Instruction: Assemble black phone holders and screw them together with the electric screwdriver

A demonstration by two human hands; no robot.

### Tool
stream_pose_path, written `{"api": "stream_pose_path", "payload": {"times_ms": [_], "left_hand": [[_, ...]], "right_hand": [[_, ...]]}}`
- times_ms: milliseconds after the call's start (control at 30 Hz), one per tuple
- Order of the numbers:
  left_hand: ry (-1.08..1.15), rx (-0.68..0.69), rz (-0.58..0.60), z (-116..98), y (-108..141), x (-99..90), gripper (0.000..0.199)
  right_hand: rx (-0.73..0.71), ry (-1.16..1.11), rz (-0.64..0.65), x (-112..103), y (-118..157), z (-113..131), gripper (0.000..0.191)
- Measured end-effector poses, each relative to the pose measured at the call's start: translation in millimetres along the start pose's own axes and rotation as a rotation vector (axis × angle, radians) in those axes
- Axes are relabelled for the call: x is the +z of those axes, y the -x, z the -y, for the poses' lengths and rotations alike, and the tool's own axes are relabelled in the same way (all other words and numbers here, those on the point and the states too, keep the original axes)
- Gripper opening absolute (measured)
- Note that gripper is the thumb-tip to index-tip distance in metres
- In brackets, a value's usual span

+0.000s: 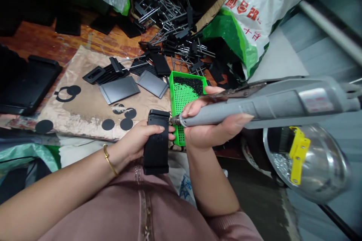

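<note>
You wear a dusty-pink top (113, 218) with a darker, faintly shiny strip (144, 211) running down its front, and its sleeve (234, 226) stops short of your bare forearm. A slim gold bangle (109, 160) circles your left wrist (115, 154).

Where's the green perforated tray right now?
The green perforated tray sits mid-frame in the head view, partly behind the right hand, beside the black plastic part in the left hand.
</note>
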State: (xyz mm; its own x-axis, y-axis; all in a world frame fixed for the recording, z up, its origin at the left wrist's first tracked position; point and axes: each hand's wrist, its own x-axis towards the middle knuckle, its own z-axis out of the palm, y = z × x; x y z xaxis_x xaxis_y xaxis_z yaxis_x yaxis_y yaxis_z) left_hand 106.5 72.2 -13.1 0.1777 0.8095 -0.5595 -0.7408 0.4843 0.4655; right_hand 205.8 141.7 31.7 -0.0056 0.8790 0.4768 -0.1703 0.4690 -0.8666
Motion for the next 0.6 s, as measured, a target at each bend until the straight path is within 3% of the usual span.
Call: {"api": "stream_pose_path", "payload": {"times_ms": [267,433,600], "left_hand": [[-0.058,0.042,-0.023,2.1,2.1,1.8,0.017],[-0.089,0.046,0.004,0.3,0.9,1.2,0.020],[-0.052,-0.005,-0.055,-6.3,-0.4,3.1,0.022]], "right_hand": [[-0.060,-0.023,0.080,-0.6,2.7,-3.3,0.049],[-0.009,0.038,0.078,-1.6,3.4,-1.0,0.057],[-0.148,0.024,0.020,-27.4,-14.5,14.9,0.057]]}}
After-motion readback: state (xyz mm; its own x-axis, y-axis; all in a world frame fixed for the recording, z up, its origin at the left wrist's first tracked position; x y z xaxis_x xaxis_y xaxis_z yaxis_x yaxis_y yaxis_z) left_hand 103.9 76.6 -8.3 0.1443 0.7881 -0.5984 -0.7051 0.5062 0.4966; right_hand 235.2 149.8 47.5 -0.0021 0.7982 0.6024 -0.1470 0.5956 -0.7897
